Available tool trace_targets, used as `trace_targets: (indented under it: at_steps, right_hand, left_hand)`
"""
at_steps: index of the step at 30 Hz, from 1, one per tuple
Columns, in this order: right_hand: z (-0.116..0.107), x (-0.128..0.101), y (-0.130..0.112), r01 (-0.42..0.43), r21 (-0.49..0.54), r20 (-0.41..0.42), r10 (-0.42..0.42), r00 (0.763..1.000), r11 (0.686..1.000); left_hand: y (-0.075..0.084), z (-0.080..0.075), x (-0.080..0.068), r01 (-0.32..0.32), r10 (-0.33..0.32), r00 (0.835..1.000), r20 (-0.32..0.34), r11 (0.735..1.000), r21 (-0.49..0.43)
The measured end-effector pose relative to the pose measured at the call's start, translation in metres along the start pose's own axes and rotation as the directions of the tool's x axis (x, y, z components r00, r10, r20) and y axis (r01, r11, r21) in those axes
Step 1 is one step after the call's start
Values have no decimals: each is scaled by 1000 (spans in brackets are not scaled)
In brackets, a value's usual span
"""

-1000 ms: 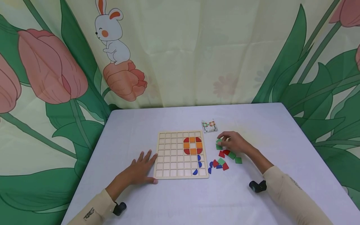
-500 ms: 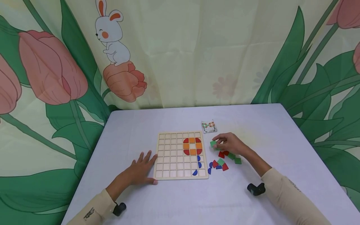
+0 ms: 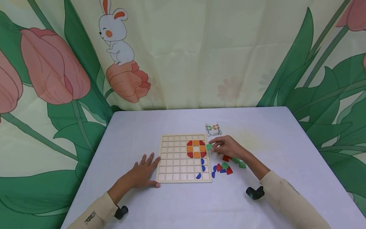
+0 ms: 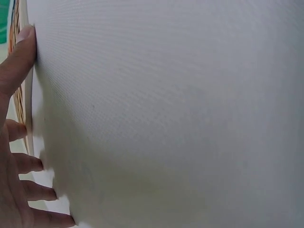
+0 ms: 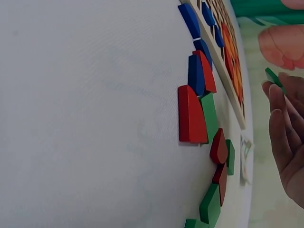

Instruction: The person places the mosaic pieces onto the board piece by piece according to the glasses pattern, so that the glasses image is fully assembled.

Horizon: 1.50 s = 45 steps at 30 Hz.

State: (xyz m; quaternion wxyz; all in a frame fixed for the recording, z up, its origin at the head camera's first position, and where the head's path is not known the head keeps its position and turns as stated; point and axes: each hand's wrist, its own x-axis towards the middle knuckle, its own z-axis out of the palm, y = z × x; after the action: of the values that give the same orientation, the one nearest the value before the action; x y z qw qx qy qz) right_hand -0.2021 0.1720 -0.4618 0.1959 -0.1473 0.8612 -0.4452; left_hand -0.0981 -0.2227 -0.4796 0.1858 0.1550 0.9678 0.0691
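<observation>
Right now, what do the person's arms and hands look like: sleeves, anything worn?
Both hands are bare, no gloves or rings visible: left hand, right hand. Both arms wear long beige sleeves; the left sleeve carries a small dark marking near the cuff. A small black camera unit sits at each wrist: left, right.

The table [image 3: 177, 203] lies bare along its near edge and across its far half, so a hand can pass freely there; the only thing on the far side is a small pattern card [image 3: 213, 128] just beyond the board's far right corner. The wooden grid board [image 3: 174, 159] fills the middle, with the left hand [image 3: 141, 173] flat against its left edge and the right hand [image 3: 227, 147] holding a green tile [image 3: 209, 147] at its right edge. To the board's right, loose red, green and blue pieces [image 3: 226, 166] crowd the strip beside it, while the table's far right stays open.
</observation>
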Motion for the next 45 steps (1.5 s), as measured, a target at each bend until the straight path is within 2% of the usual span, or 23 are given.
trace_targets:
  at_steps: [7, 12, 21, 26, 32, 39, 45]
  right_hand:
    - [8, 12, -11, 79, 25, 48, -80, 996, 997]
    - [18, 20, -21, 77, 57, 73, -81, 994, 995]
    - [39, 38, -26, 121, 8, 66, -121, 990, 993]
    - [48, 46, -29, 121, 12, 61, -122, 991, 993]
    - [58, 54, -34, 116, -33, 50, -114, 992, 993]
    - [66, 63, -39, 89, -10, 71, -88, 994, 996]
    - [75, 70, -40, 116, -129, 47, -111, 993, 985]
  left_hand:
    - [0, -1, 1, 3, -3, 1000, 2, 1000, -3]
    - [1, -1, 0, 8, -8, 1000, 3, 1000, -4]
    - [1, -1, 1, 14, -14, 1000, 13, 1000, -1]
    - [0, -1, 1, 9, -9, 1000, 14, 1000, 2]
    - [-1, 0, 3, 14, -14, 1000, 18, 1000, 7]
    - [-1, 0, 3, 17, -18, 1000, 21, 1000, 15]
    - [-2, 1, 4, 16, -16, 1000, 15, 1000, 21]
